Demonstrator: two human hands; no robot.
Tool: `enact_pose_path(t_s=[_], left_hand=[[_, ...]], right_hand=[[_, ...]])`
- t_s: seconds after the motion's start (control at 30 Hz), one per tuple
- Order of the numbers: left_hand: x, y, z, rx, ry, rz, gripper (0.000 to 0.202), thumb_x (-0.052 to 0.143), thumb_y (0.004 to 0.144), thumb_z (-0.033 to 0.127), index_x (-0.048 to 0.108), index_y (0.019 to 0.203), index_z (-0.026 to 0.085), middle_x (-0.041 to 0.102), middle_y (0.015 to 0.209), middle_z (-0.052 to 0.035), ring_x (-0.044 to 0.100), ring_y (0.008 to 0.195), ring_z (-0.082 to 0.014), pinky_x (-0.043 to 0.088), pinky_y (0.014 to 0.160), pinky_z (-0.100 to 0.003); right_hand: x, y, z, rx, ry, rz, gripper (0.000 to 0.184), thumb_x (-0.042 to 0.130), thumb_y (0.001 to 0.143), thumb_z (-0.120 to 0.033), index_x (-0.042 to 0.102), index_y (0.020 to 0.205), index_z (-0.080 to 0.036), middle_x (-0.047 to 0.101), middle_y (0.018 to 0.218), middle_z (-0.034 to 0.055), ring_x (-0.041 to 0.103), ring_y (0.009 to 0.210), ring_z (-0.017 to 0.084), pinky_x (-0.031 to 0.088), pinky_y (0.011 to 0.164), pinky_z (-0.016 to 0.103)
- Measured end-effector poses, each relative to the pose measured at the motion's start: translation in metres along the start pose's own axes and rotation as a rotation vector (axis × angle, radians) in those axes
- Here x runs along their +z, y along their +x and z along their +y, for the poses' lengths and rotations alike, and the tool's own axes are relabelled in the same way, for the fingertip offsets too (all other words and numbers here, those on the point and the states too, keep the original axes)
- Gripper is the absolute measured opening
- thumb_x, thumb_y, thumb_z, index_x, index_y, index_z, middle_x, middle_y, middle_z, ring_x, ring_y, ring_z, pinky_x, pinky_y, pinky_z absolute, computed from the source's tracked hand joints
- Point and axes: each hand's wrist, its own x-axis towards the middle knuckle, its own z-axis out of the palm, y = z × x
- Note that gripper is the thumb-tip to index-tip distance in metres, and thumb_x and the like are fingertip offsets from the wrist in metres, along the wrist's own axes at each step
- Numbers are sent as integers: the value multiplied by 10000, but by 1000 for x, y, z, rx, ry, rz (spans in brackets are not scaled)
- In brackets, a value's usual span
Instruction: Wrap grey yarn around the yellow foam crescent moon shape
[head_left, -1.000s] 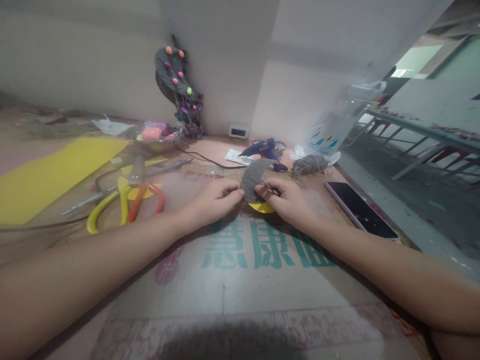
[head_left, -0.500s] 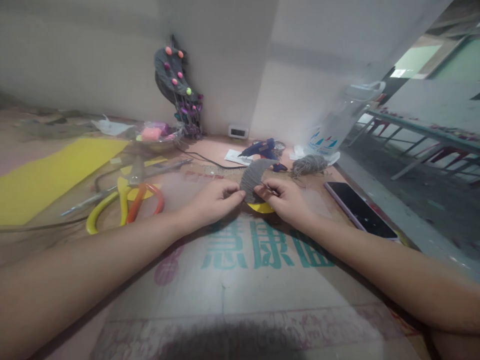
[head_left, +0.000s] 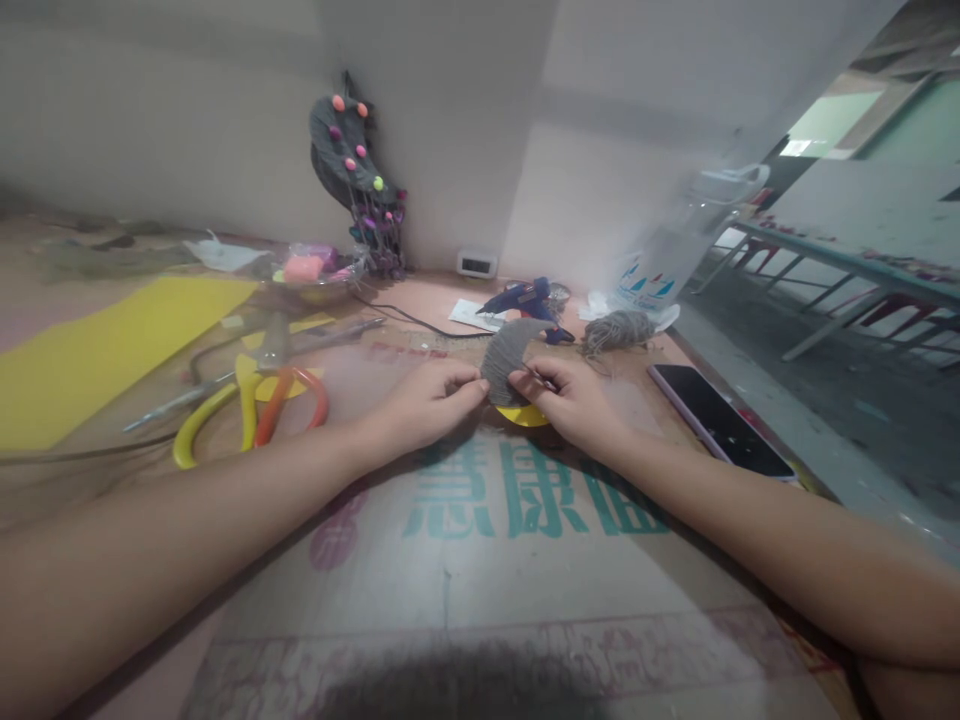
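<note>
Yarn-wrapped crescent (head_left: pixel 508 352) pinched between left hand (head_left: pixel 424 400) and right hand (head_left: pixel 574 400), both grips closed on it; scissors (head_left: pixel 255 400) and phone (head_left: pixel 720 410) well apart either side.

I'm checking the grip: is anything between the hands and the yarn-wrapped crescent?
Nothing visible. The left hand and right hand both pinch the yarn-wrapped crescent directly at its lower end; the glue gun and yarn ball lie beyond it.

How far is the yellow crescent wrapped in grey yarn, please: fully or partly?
Partly: the crescent shows bare yellow at its near tip; grey yarn covers the rest in view.
</note>
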Motion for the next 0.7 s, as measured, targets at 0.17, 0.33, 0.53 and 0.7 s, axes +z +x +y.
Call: enact_pose_path(t_s=[0.17, 0.33, 0.53, 0.7], left_hand=[[0, 0, 3, -21, 5, -7, 309, 456, 892, 353, 564, 679, 157, 500, 638, 21, 474, 620, -129, 361, 581, -250], [1, 1, 0, -1, 49, 3, 276, 469, 873, 325, 615, 705, 162, 566, 656, 9, 514, 652, -145, 392, 601, -248], [0, 1, -1, 0, 60, 1, 296, 442, 881, 307, 593, 677, 154, 541, 638, 13, 497, 624, -134, 383, 592, -246], [-1, 1, 3, 16, 27, 5, 313, 417, 887, 300, 526, 627, 163, 491, 610, 14, 473, 620, -130, 361, 575, -242]], right_hand=[[0, 0, 0, -9, -3, -7, 350, 516, 901, -394, 454, 620, -195, 372, 578, -43, 348, 549, 103, 265, 527, 255], [1, 0, 2, 2, -28, -6, 370, 515, 901, -418, 438, 615, -197, 370, 577, -40, 346, 548, 104, 262, 520, 253], [1, 0, 1, -9, -37, -2, 376, 522, 896, -400, 403, 600, -201, 358, 573, -46, 333, 548, 101, 251, 526, 256], [0, 0, 0, -8, -20, -3, 367, 519, 899, -396, 410, 606, -202, 353, 575, -50, 323, 548, 100, 243, 524, 259]])
